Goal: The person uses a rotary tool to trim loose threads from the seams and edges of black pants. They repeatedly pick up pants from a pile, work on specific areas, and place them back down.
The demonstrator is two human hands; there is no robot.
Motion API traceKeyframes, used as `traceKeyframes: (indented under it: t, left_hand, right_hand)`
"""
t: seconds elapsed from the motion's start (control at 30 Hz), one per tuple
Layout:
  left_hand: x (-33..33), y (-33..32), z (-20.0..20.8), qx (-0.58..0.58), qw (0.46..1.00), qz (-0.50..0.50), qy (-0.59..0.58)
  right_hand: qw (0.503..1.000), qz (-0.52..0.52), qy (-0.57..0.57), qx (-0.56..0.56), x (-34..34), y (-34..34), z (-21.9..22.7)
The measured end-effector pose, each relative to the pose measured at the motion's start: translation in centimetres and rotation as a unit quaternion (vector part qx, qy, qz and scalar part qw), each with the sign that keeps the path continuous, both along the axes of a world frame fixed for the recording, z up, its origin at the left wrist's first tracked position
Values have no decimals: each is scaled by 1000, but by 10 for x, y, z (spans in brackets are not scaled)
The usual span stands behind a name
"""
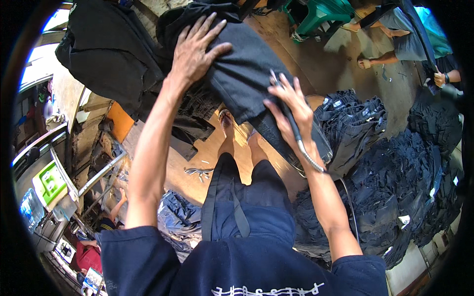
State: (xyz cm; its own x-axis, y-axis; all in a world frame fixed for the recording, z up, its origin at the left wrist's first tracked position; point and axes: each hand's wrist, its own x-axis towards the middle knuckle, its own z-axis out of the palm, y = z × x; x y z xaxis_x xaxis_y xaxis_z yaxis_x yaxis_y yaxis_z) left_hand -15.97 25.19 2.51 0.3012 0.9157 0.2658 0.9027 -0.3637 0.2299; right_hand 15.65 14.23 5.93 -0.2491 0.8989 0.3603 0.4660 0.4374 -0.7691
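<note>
Pressing down with my left hand (196, 52), I have the palm flat and the fingers spread wide over a dark folded garment (242, 74), holding nothing, only bearing on the cloth; the arm runs straight up from my shoulder, elbow nearly locked; my right hand (291, 106) lies lower on the same garment, fingers half curled round a slim metal tool (289, 116) whose ribbed flexible hose (311, 160) trails back along my wrist; the tool's tip shows just past my fingertips, touching the fabric; the garment sits at the middle top of the view, draped over a raised surface I cannot make out, its lower edge hanging toward my bare feet (228, 123) on the brown floor (197, 158); to the left of it more dark cloth (108, 54) hangs in a heap, close beside my left forearm; to my right, stacks of dark folded garments (355, 118) stand just beside the hose, and behind them a large loose pile of dark cloth (410, 192) fills the right side; a blue bundle (177, 222) lies by my left knee; far up on the right another person (410, 39) sits with bare feet on the floor, near a green plastic stool (321, 15); at lower left a green tray (49, 180) rests on a cluttered bench.
</note>
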Motion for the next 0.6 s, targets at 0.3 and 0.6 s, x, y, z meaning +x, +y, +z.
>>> traceKeyframes:
  t: [0.3, 0.6]
  left_hand:
    - [97, -73, 47, 88, 911, 264, -305]
    - [133, -182, 28, -309, 685, 221, -622]
  right_hand:
    - [999, -23, 18, -36, 1, -2, 5]
    - [998, -1, 46, -48, 14, 18, -8]
